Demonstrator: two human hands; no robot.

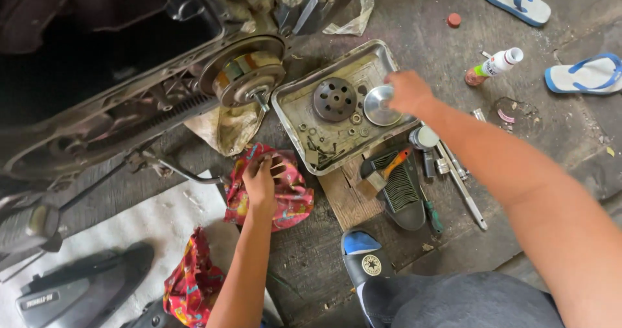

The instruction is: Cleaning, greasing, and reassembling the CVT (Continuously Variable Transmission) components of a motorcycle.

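your knee [453, 302] and sandal [363, 260] sit nearest, on the floor [311, 269]. your left hand [260, 182] presses flat, fingers spread and gripping nothing, on the red patterned rag [285, 195], which bunches under the palm. your right hand [408, 91] reaches over the metal tray [295, 111]; its grip is closed on the rim of the shiny pulley disc [379, 105]. just left of that grip lies the dark perforated drum [334, 99], with loose washers [355, 124] gathered in the tray so they cannot roll away.

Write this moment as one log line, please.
left hand: resting on red patterned rag | right hand: holding shiny metal disc over metal tray | dark perforated disc: in tray
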